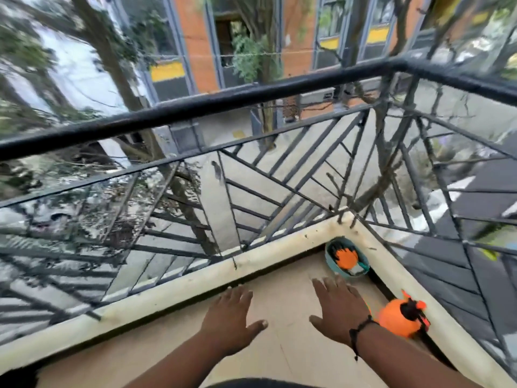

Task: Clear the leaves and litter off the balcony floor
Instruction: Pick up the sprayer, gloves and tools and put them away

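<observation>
Floor [282,345] looks tan and seemingly bare beneath left hand [228,322] and right hand [340,310], fingers spread, empty.

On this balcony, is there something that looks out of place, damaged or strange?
Nothing looks damaged or spilled. The teal bowl holding orange gloves sits in the corner, and an orange sprayer stands by the right curb. Only dark stains on the cream curb near the corner stand out. Both hands hover open, holding nothing.

Daylight, outdoors. Black metal railing [251,99] with diagonal bars encloses the corner; cream curb [179,287] at its base. Tan tiled floor [282,351]. Beyond: orange brick building [195,37] with grey-framed windows, tree trunks [112,68], street below.
</observation>
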{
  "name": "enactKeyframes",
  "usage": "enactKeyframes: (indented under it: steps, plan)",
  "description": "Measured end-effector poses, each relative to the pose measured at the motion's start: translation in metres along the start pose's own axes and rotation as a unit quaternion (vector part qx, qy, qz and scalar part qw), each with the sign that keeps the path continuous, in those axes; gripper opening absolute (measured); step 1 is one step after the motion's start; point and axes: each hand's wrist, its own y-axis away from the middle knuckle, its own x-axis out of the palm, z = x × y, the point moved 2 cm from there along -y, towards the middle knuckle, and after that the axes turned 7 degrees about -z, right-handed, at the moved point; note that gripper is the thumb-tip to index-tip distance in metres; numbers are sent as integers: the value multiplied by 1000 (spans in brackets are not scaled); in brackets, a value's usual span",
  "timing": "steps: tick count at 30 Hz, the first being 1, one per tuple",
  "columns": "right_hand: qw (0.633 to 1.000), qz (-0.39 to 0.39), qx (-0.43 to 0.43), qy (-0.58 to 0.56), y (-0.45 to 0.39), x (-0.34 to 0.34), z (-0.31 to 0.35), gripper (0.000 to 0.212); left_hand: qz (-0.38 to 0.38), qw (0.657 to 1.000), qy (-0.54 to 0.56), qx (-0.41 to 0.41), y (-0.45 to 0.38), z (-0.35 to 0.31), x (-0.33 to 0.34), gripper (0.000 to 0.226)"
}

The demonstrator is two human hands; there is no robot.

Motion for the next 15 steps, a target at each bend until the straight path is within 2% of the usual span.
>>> enactKeyframes:
  steps: [4, 9, 12, 15]
  plan:
    - [998, -23, -58, 8, 3, -11, 60, 80, -20, 998, 7, -55, 42, 45, -3, 110]
    - [990, -40, -129, 35, 15, -15, 148, 81, -72, 990, 46, -114, 108, 106, 7, 126]
    - [981, -48, -177, 68, 30, -11, 211, 82, -93, 984, 56, -141, 167, 148, 22, 113]
    - [974, -45, -212, 73, 44, -2, 276, 82, -121, 971, 64, -197, 228, 195, 40, 115]
